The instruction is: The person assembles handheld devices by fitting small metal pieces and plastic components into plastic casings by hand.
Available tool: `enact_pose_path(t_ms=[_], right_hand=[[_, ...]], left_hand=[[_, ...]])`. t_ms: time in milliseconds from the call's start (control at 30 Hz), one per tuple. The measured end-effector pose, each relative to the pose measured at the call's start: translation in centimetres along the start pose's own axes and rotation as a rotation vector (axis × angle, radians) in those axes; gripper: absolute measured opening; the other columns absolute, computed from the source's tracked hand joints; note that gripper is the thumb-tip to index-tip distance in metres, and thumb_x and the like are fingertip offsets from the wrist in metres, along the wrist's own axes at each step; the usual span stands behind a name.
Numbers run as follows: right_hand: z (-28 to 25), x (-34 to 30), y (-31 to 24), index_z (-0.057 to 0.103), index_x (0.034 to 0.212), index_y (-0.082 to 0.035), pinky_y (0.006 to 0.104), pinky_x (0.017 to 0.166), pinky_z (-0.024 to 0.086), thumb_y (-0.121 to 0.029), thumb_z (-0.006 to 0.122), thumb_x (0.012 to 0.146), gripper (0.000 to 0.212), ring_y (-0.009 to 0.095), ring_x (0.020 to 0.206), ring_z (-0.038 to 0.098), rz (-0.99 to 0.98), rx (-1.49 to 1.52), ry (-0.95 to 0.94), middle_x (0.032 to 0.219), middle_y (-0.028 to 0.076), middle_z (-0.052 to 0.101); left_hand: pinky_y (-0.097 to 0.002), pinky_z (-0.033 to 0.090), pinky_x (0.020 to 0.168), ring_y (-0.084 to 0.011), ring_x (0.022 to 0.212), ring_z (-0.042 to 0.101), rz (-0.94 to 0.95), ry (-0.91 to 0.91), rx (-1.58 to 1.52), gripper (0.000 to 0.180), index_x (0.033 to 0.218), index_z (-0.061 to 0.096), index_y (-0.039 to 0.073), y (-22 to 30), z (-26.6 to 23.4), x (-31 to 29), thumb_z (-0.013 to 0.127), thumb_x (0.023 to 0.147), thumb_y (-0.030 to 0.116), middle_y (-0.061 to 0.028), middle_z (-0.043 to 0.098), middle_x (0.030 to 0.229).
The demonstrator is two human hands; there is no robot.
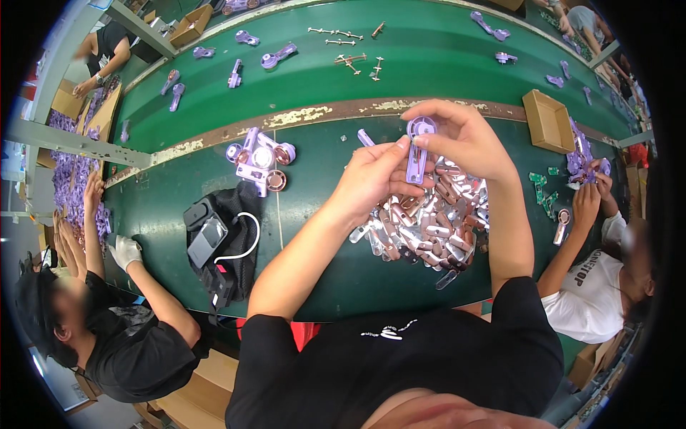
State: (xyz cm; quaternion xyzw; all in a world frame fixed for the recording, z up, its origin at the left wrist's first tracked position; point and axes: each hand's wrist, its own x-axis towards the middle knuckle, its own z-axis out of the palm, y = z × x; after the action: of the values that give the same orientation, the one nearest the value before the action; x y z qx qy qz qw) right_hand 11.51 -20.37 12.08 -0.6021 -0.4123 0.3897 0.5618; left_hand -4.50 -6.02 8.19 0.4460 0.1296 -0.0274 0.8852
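Note:
A pale purple plastic casing [415, 169], with a round ring head and a long handle, stands nearly upright between my two hands. My left hand [371, 177] grips its handle, thumb in front and fingers behind. At the ring head, the curled fingers and thumb of my right hand [466, 140] pinch the casing. Below both hands lies a heap of small oblong brown and silvery covers [432, 232]. Another purple piece [365, 137] lies just beyond my left hand, partly hidden. Farther left sits a cluster of purple casings [251, 170], some with round copper-coloured parts.
A black mesh bag [223, 247] with grey devices and a white cable lies left of my forearm. Beyond the worktable, a green belt [314, 89] carries purple casings. An open cardboard box [547, 121] and green circuit boards [541, 191] are right. Co-workers sit at both sides.

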Motion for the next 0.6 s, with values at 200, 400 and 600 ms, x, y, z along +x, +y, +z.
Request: enact_pose_path(t_ms=[200, 400, 600], right_hand=[[0.2, 0.2, 0.2, 0.064, 0.128, 0.003, 0.0284, 0.085, 0.054, 0.003, 0.069, 0.094, 0.035, 0.01, 0.1, 0.063, -0.011, -0.038, 0.011, 0.11, 0.004, 0.066], [0.7, 0.1, -0.2, 0.065, 0.125, 0.004, 0.0289, 0.086, 0.053, 0.003, 0.072, 0.091, 0.035, 0.011, 0.101, 0.062, -0.023, -0.004, -0.03, 0.115, 0.006, 0.065], [0.3, -0.5, -0.5, 0.068, 0.12, 0.003, 0.0288, 0.085, 0.051, 0.004, 0.077, 0.085, 0.036, 0.012, 0.099, 0.061, -0.136, -0.247, 0.032, 0.113, 0.006, 0.066]], left_hand=[[-0.0307, 0.064, 0.079, -0.0229, 0.095, 0.076, 0.067, 0.048, 0.127, 0.024, 0.117, 0.066, -0.004, -0.2, 0.7, -0.4, 0.065, 0.104, 0.016, -0.017, 0.074, 0.111], [-0.0279, 0.063, 0.078, -0.0194, 0.089, 0.076, 0.188, 0.142, 0.151, 0.012, 0.109, 0.066, -0.003, -1.8, 0.4, 0.0, 0.069, 0.099, 0.003, -0.0148, 0.076, 0.101], [-0.0244, 0.057, 0.073, -0.0094, 0.083, 0.07, 0.336, 0.244, 0.56, 0.015, 0.112, 0.071, -0.003, -2.0, 1.1, 0.2, 0.071, 0.097, 0.002, -0.0072, 0.076, 0.095]])
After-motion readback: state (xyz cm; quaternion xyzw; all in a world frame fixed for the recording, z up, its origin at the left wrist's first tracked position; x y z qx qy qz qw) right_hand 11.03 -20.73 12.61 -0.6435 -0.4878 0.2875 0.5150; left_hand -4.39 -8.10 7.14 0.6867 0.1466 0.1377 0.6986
